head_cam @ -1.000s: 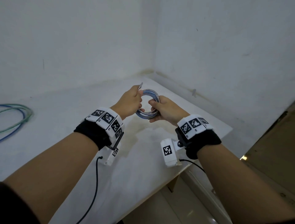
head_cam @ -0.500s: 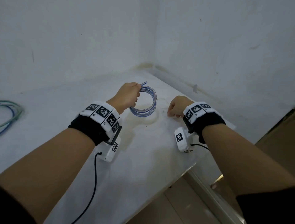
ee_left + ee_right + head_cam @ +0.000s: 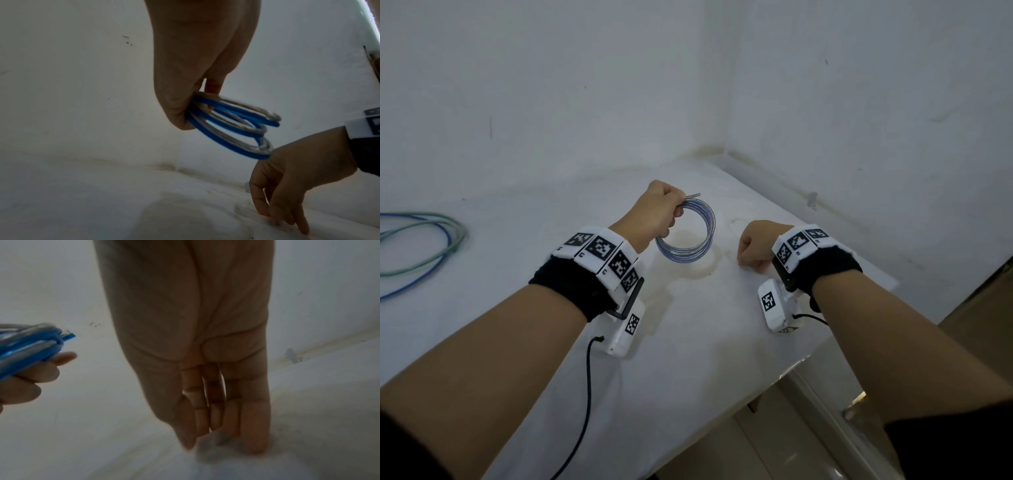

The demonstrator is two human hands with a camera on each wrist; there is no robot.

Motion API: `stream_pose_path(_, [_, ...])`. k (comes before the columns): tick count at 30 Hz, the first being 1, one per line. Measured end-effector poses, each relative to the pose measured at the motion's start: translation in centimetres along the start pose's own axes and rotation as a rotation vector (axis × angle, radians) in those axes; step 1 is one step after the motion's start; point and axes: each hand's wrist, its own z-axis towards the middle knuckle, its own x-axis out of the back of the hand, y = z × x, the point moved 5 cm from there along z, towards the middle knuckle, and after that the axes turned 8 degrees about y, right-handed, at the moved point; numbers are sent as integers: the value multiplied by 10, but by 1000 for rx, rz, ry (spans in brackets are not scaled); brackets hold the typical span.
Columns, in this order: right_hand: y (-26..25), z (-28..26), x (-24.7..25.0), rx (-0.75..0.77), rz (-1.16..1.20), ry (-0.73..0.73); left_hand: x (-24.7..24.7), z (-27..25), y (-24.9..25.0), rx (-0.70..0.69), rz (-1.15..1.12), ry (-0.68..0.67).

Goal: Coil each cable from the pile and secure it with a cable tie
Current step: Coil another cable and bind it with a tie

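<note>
Left hand (image 3: 658,214) grips the coil (image 3: 690,236) at its top, clear of the table (image 3: 688,342); beside it, right hand (image 3: 756,246) touches down, fingers (image 3: 255,426) straight, together.

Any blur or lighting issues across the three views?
Head: sharp, evenly lit, wide-angle bend at the edges. Left wrist: dim, the coiled cable slightly smeared. Right wrist: soft overall, the right hand dark against the white table.

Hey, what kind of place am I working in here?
Probably a bare indoor workspace, maybe a utility room: a white table set into a corner of plain white walls, with loose cables on it.
</note>
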Motion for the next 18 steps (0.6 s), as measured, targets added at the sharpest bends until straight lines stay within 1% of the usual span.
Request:
stream_pose_path(2, [-4,-4,-2,17,-33,-22,8,-4,0,-12,-24,22])
stream_pose_path(4, [-12,-9,-1,35,-79,-12,18,-9,0,-26,-37,45])
stream_pose_path(7, [-29,-14,13,110,-117,96,36,-16,-2,-51,-45,97])
stream_pose_path(8, [-36,-16,21,131,-68,147,44,-19,-2,-62,-50,124])
stream_pose_path(10, [-54,-22,34,189,137,247,59,-24,-3,-82,-61,171])
stream_pose_path(13, [-92,-38,47,339,393,347,83,-32,-4,-100,-70,241])
stream_pose_path(16, [-130,-53,49,452,541,405,107,-38,-8,-93,-61,307])
stream_pose_path(18, [-153,-59,43,526,553,413,125,-43,-11,-81,-56,351])
